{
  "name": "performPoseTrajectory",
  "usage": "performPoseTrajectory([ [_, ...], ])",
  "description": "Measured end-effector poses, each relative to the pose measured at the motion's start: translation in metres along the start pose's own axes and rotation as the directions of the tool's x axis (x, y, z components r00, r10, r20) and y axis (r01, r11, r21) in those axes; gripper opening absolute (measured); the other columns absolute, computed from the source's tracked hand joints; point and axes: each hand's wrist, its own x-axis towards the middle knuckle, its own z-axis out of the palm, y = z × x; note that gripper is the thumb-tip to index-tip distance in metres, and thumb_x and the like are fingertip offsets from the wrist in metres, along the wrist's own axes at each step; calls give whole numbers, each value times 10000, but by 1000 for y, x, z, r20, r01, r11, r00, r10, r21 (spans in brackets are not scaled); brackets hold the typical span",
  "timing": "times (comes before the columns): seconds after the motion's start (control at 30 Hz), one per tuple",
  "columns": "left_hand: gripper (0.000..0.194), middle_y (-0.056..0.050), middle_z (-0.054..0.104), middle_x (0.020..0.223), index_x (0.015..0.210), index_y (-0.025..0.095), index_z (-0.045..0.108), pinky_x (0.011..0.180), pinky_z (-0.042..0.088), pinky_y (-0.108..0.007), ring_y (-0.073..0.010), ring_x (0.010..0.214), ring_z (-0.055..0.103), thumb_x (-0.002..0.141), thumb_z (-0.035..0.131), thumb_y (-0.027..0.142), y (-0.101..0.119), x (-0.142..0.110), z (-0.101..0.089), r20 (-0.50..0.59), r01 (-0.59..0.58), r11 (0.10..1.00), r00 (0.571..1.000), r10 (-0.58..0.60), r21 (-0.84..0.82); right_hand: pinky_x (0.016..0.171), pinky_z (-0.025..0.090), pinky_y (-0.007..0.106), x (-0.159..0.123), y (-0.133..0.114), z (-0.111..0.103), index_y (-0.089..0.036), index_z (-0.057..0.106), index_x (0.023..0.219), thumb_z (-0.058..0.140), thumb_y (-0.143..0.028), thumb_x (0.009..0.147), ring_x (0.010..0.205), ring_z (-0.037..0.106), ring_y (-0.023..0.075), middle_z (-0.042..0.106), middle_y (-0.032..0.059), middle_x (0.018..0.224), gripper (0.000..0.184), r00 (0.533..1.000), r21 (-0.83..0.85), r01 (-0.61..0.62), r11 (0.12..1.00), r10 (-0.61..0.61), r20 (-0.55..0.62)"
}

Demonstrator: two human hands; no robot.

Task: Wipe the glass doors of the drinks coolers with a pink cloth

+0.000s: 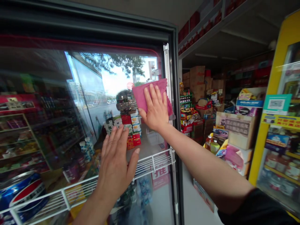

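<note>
On the cooler door, left hand spread, right hand flat on pink cloth

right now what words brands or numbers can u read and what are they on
Nothing can be read for certain; every text here is too small or blurred:
blue and red can: globe design, no readable word
teal QR code card: too small to read
yellow shelf strip: too blurred to read
tan carton: printed panel too blurred to read
pink sign: red characters too blurred to read
</note>
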Motion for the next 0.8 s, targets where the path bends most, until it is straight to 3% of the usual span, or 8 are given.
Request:
performPoseTrajectory([
  [0.2,755,-185,408,1820,1762,196,294,1400,322,-651,-358,1726,350,1086,580,369,-15,-20,-21,-8,26,999,1000,-26,19,1439,113,656,-29,-8,-3,-146,199,1817,517,-515,1079,1789,101,364,167,158,1917,884,996,-61,-25,998,30,86],
  [0.33,759,-191,429,1807,1765,187,293,1386,349,-658,-361,1719,363,1084,581,361,-30,-35,-37,-23,45,998,999,-44,54,1424,129,706,-40,-36,4,-126,210,1813,553,-488,1070,1785,104,400,166,183,1911,894,995,-19,-71,997,72,71],
  [0.47,767,-190,410,1817,1767,189,288,1380,352,-663,-366,1718,365,1080,582,362,-41,-45,-48,-40,76,994,997,-73,75,1430,54,720,-40,-83,9,-167,241,1811,623,-471,1051,1786,115,388,193,149,1907,903,980,171,146,974,-166,108],
  [0.63,789,-201,422,1808,1771,172,285,1391,331,-640,-370,1725,346,1073,593,372,-49,-54,-61,-73,95,989,994,-87,116,1454,-6,642,-21,-147,24,-166,325,1785,647,-388,1056,1786,148,331,262,128,1890,828,859,395,441,806,-507,74],
  [0.8,800,-201,431,1802,1775,175,285,1396,317,-642,-374,1720,355,1069,598,386,-50,-57,-70,-85,119,983,991,-108,140,1466,14,593,9,-185,35,-151,430,1734,533,-290,1108,1771,222,268,362,117,1859,649,719,417,649,636,-693,-61],
])
